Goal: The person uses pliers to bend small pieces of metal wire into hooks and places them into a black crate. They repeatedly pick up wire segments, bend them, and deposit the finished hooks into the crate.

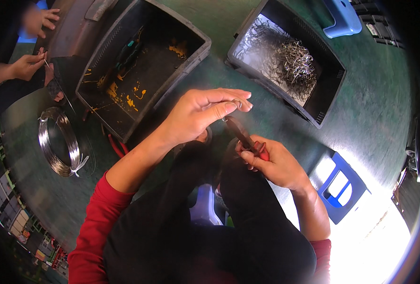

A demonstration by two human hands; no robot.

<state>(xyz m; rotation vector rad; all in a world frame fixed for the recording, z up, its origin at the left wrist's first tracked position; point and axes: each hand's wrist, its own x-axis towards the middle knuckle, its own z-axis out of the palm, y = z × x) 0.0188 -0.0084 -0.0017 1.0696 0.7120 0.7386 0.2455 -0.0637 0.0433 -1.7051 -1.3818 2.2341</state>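
Observation:
Between the thumb and fingers of my left hand [196, 113] is a small bent wire hook [237, 102], its curved end showing past the thumb tip. My right hand [278, 163] is wrapped round red-handled pliers [240, 132]. Their dark jaws point up and left, close to the lower end of the wire below my left thumb. Whether the jaws touch the wire, I cannot tell. Both hands are raised over my knees.
Ahead right, a black crate [330, 90] holds a heap of bent wire hooks [296, 61]. Another black crate [198, 47], stained yellow inside, stands ahead left. A wire coil [44, 137] lies on the green floor at left. A co-worker's hands [28, 66] hold thin wire. A blue stool [354, 182] is at right.

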